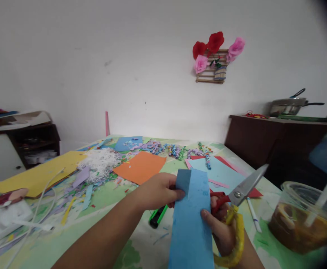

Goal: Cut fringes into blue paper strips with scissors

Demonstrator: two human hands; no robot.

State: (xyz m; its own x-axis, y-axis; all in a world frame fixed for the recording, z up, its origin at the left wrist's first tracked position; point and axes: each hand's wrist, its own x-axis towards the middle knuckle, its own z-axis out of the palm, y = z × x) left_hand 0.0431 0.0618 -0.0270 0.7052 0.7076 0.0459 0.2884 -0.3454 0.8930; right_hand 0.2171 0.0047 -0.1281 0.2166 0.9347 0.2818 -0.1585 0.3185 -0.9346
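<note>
Against the pale wall (158, 74), the left hand (163, 190) pinches the upper left edge of the blue paper (193, 220), the right hand (222, 220) gripping its right edge, red-handled scissors (238, 194) tucked in that same grip.

No lettering, label, brand, number or sign could be read anywhere in this view, folks.
</note>
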